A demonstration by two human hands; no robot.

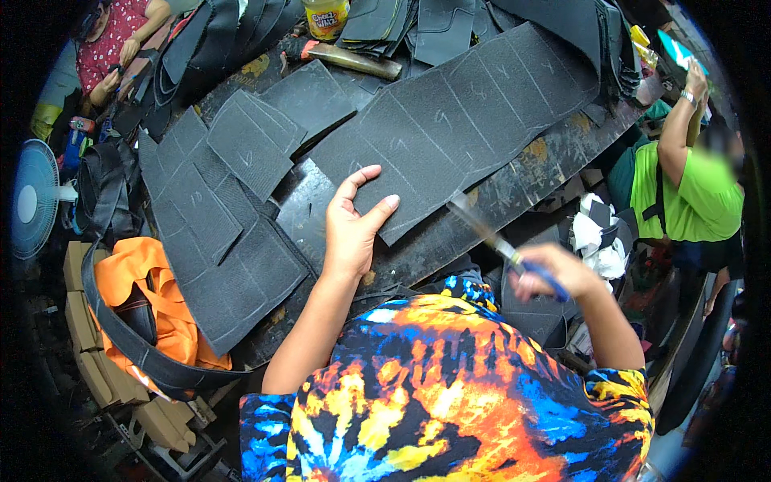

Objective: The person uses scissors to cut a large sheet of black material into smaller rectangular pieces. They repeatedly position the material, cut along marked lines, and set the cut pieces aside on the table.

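A long dark grey sheet (474, 104), ruled with pale lines and chalk marks, lies slantwise across the table. Over its near left end rests my left hand (351, 229), thumb and index finger spread apart on the surface; the other fingers are mostly hidden. My right hand (550, 271) is closed round the blue handles of a pair of scissors (502, 245). Motion blurs the blades, and their tips are at the sheet's near edge. Left of my left hand lie several overlapping cut grey pieces (253, 145), some with chalk marks.
A dark worn table (522, 181) carries the pieces. Along its far side are a metal tool with an orange end (353, 61), a yellow-labelled jar (325, 18) and stacked grey pieces. An orange cloth (144, 281) hangs at left near a fan (34, 199). Two other people are nearby.
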